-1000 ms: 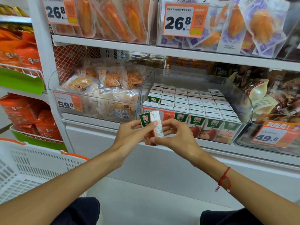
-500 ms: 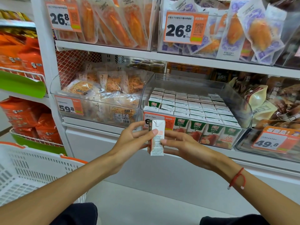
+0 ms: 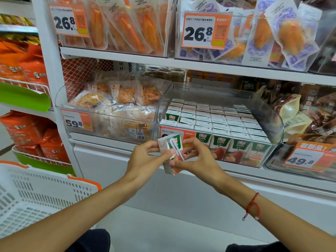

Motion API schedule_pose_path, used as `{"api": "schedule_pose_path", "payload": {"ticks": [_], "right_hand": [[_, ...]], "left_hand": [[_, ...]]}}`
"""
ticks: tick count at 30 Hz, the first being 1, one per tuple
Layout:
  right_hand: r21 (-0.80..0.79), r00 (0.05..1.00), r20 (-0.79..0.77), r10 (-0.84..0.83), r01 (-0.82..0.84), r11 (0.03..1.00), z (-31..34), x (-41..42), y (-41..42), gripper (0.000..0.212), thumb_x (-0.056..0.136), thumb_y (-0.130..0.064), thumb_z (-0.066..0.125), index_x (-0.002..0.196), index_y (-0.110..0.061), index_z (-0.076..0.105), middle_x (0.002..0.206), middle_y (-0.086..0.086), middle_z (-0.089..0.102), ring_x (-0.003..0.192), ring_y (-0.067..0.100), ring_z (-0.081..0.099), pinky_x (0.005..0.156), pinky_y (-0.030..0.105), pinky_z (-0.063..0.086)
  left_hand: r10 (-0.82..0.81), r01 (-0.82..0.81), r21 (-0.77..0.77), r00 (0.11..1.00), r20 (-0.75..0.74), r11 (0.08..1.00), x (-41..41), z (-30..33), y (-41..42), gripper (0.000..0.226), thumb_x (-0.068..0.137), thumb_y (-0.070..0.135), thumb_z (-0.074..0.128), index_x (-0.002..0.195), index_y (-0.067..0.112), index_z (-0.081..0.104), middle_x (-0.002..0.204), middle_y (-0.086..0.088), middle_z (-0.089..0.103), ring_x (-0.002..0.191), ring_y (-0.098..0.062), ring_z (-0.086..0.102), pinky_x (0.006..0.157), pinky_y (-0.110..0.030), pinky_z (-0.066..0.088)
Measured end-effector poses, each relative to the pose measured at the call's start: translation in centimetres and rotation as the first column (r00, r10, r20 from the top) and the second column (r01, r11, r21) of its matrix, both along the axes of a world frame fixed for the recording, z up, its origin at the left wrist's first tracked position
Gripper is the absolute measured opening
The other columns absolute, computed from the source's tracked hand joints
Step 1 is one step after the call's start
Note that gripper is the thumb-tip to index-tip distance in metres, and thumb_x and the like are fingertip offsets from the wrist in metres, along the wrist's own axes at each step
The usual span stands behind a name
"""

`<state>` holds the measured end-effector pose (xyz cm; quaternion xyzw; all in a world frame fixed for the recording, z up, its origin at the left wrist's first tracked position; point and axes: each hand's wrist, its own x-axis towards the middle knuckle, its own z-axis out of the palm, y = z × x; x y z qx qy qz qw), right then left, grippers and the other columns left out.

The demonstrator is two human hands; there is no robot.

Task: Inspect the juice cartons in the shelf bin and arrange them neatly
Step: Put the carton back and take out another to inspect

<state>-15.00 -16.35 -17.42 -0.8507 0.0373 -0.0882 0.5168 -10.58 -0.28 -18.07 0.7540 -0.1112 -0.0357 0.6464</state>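
A small green, white and red juice carton (image 3: 170,154) with a white straw on its face is held in front of the shelf, tilted. My left hand (image 3: 145,159) pinches its left side and my right hand (image 3: 196,159) grips its right side and lower corner. Behind them a clear shelf bin (image 3: 269,115) holds several rows of the same cartons (image 3: 218,119), packed upright. One carton (image 3: 171,116) in the back-left of the bin stands taller than the rest.
A white basket with orange handles (image 3: 36,197) sits at lower left. Clear bins of packaged snacks (image 3: 112,113) flank the juice bin. Orange price tags (image 3: 309,157) hang on the bin fronts. The white shelf edge (image 3: 272,177) runs below.
The carton has been turned between both hands, from its narrow white side to the face with the straw. The hands have stayed in front of the bin's left corner.
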Motion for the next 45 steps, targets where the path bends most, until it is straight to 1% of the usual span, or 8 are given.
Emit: {"api": "schedule_pose_path", "payload": {"ticks": [4,8,13,21,30,35,40,45], "right_hand": [[0.200,0.993,-0.034,0.115,-0.106,0.974,0.5,-0.3,-1.7,0.024,0.087,-0.035,0.067,0.107,-0.022,0.064,0.097,-0.002,0.068,0.092,0.011,0.068,0.078,0.021,0.057],[0.192,0.991,-0.008,0.134,-0.130,0.973,0.8,-0.6,-2.7,0.032,0.078,-0.050,0.062,0.101,-0.027,0.066,0.098,-0.011,0.072,0.096,0.006,0.068,0.084,0.023,0.056],[0.124,0.959,0.141,0.246,-0.264,0.957,1.6,-1.3,-2.9,0.039,0.077,-0.034,0.070,0.115,-0.033,0.062,0.114,-0.019,0.069,0.109,0.001,0.063,0.086,0.015,0.052],[-0.087,0.931,0.242,0.274,-0.260,0.962,1.8,-2.2,-3.2,0.035,0.081,-0.028,0.074,0.112,-0.026,0.059,0.118,-0.018,0.064,0.116,0.005,0.060,0.097,0.020,0.049],[0.061,0.960,0.229,0.159,-0.177,0.982,1.9,-2.1,-2.5,0.033,0.083,-0.039,0.063,0.116,-0.040,0.055,0.102,-0.018,0.068,0.098,0.003,0.067,0.080,0.018,0.055],[-0.112,0.951,0.200,0.238,-0.219,0.969,2.3,-2.5,-2.0,0.054,0.092,-0.019,0.064,0.130,-0.051,0.041,0.122,-0.032,0.052,0.110,-0.004,0.059,0.084,0.014,0.052],[-0.176,0.939,0.124,0.320,-0.296,0.939,2.8,-2.6,-2.3,0.057,0.092,-0.024,0.064,0.143,-0.037,0.042,0.143,-0.024,0.044,0.125,-0.004,0.049,0.096,0.017,0.048],[-0.033,0.955,0.098,0.281,-0.280,0.960,2.7,-2.7,-1.9,0.051,0.085,-0.028,0.069,0.134,-0.030,0.054,0.124,-0.017,0.062,0.105,-0.003,0.064,0.081,0.014,0.053]], "left_hand": [[-0.118,0.118,-0.011,0.993,0.005,0.993,0.3,0.3,0.8,0.026,0.082,0.028,0.076,0.106,0.033,0.068,0.103,0.014,0.071,0.103,-0.004,0.066,0.085,-0.023,0.056],[-0.242,0.241,0.027,0.968,0.066,0.970,0.0,0.7,1.2,0.033,0.082,0.025,0.076,0.112,0.032,0.065,0.107,0.017,0.070,0.096,0.004,0.066,0.071,-0.009,0.051],[-0.292,0.289,0.039,0.938,0.188,0.956,-0.4,0.9,1.9,0.044,0.079,0.010,0.078,0.118,0.024,0.063,0.115,0.011,0.070,0.111,-0.004,0.062,0.093,-0.018,0.051],[-0.309,0.292,0.103,0.907,0.286,0.951,-0.6,1.0,2.0,0.043,0.078,0.008,0.078,0.112,0.031,0.063,0.116,0.017,0.069,0.119,-0.002,0.058,0.100,-0.015,0.046],[-0.378,0.389,-0.074,0.917,0.123,0.918,-0.6,1.6,1.6,0.051,0.079,0.035,0.070,0.124,0.049,0.052,0.113,0.016,0.070,0.104,-0.006,0.068,0.081,-0.017,0.055],[-0.299,0.299,-0.227,0.954,0.035,0.927,-0.6,1.5,1.3,0.039,0.087,0.028,0.066,0.124,0.038,0.054,0.111,0.001,0.072,0.099,-0.017,0.072,0.075,-0.025,0.059],[-0.274,0.239,-0.306,0.959,-0.078,0.922,-0.3,1.5,1.4,0.035,0.092,0.029,0.062,0.126,0.037,0.053,0.108,-0.001,0.075,0.097,-0.018,0.073,0.072,-0.024,0.059],[-0.291,0.171,-0.382,0.914,-0.283,0.908,-0.1,1.7,1.1,0.036,0.091,0.031,0.063,0.127,0.030,0.057,0.106,-0.006,0.075,0.092,-0.021,0.074,0.067,-0.023,0.059]]}}
